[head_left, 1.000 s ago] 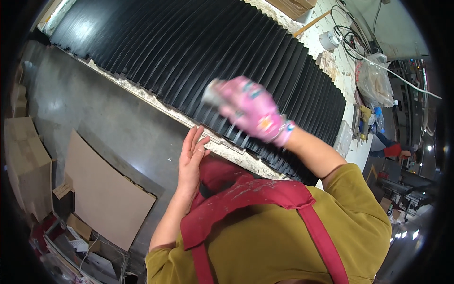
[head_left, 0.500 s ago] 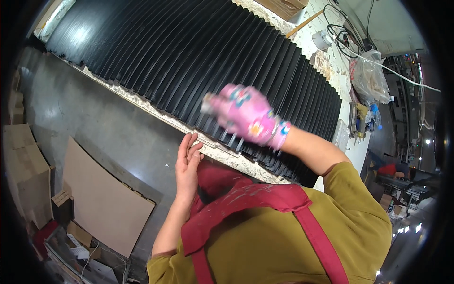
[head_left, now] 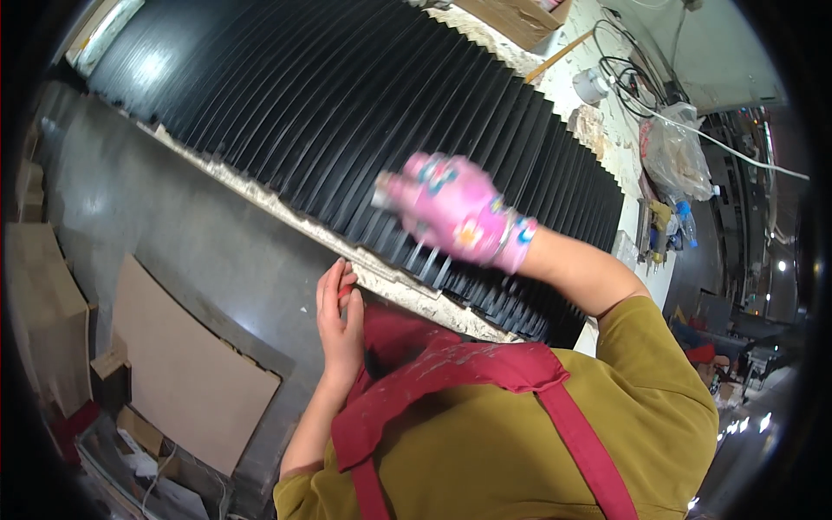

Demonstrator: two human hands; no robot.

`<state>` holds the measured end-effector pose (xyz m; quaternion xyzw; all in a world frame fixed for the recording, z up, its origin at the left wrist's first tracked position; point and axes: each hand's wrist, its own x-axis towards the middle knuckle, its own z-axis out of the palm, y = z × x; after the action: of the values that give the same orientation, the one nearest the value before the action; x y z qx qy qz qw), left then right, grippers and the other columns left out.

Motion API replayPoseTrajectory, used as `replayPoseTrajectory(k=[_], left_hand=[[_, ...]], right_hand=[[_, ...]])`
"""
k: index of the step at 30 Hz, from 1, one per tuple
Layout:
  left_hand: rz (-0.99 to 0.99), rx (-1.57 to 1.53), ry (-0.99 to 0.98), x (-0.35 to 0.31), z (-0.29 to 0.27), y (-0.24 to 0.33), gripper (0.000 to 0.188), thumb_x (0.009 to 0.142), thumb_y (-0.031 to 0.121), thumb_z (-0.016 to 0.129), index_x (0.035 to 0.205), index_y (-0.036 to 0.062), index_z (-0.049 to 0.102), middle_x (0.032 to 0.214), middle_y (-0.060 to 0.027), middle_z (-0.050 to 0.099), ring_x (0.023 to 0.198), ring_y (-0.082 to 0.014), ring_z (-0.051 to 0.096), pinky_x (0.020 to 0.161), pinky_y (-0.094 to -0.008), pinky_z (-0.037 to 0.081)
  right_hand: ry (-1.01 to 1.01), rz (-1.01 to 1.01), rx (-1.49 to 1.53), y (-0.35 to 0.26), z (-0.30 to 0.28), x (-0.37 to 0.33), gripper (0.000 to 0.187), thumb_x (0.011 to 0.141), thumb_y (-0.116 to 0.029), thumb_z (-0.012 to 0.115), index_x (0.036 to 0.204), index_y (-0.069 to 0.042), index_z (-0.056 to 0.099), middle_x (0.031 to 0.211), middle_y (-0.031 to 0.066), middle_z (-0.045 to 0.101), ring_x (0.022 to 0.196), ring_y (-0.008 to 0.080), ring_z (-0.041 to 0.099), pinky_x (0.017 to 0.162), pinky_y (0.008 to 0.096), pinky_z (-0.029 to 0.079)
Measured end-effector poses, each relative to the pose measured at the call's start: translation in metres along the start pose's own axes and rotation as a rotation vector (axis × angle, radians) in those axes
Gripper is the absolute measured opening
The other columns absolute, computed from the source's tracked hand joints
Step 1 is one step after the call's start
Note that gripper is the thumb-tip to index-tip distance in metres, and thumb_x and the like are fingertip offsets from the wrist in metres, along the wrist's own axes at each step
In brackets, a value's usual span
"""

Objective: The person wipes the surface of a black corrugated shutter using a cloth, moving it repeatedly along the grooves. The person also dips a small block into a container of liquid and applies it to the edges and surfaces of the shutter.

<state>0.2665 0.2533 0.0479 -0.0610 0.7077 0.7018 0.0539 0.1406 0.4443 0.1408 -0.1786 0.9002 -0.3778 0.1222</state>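
Strips (head_left: 347, 113) lie beneath the right hand (head_left: 455, 208), its fingers (head_left: 409, 189) curled around a pale object (head_left: 379, 198).

1. Readable text, numbers or signs: none found.
2. Clear plastic bag (head_left: 676, 165), at the right edge of the workbench (head_left: 622, 143): reddish marks observed; whether these are print cannot be determined.
3. Cardboard box (head_left: 516, 22), at the workbench's far edge: nothing legible.

Smooth grey floor (head_left: 217, 234) at left, small bright lights (head_left: 765, 422) lower right
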Motion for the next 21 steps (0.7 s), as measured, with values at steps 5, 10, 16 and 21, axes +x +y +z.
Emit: replayPoseTrajectory(k=[5, 10, 16, 21], left_hand=[[0.016, 0.239, 0.01, -0.005, -0.01, 0.002, 0.044, 0.088, -0.002, 0.043, 0.131, 0.0021, 0.042, 0.124, -0.011, 0.046, 0.109, -0.0195, 0.052, 0.087, -0.0289, 0.043], [0.034, 0.237, -0.019, -0.001, -0.008, -0.004, 0.042, 0.088, -0.002, 0.043, 0.13, 0.0007, 0.043, 0.121, -0.012, 0.048, 0.106, -0.0197, 0.053, 0.088, -0.0294, 0.043], [0.011, 0.164, -0.013, 0.008, 0.004, 0.0, 0.042, 0.087, -0.002, 0.045, 0.129, -0.001, 0.043, 0.117, -0.0124, 0.051, 0.101, -0.0188, 0.055, 0.088, -0.0297, 0.043], [-0.135, -0.007, 0.001, 0.007, 0.0, -0.005, 0.044, 0.09, 0.0, 0.044, 0.133, -0.001, 0.036, 0.125, -0.0142, 0.046, 0.109, -0.018, 0.053, 0.089, -0.0286, 0.043]], right_hand=[[0.263, -0.2, -0.73, 0.077, -0.063, 0.038, 0.02, 0.075, -0.019, 0.061, 0.093, -0.01, 0.059, 0.083, 0.0101, 0.057, 0.074, 0.0286, 0.06, 0.06, 0.0394, 0.049], [0.379, 0.146, -0.761, 0.166, -0.155, 0.078, 0.035, 0.085, -0.023, 0.054, 0.119, -0.014, 0.055, 0.102, 0.0177, 0.058, 0.093, 0.0325, 0.06, 0.076, 0.0402, 0.049], [0.493, -0.046, -0.547, 0.176, -0.121, 0.1, 0.034, 0.086, -0.026, 0.052, 0.117, -0.011, 0.057, 0.108, 0.0217, 0.058, 0.098, 0.0362, 0.058, 0.084, 0.041, 0.048], [0.015, -0.076, -0.371, 0.141, -0.124, 0.062, 0.042, 0.088, -0.021, 0.057, 0.128, -0.012, 0.051, 0.11, 0.011, 0.059, 0.099, 0.0264, 0.06, 0.089, 0.0374, 0.047]])
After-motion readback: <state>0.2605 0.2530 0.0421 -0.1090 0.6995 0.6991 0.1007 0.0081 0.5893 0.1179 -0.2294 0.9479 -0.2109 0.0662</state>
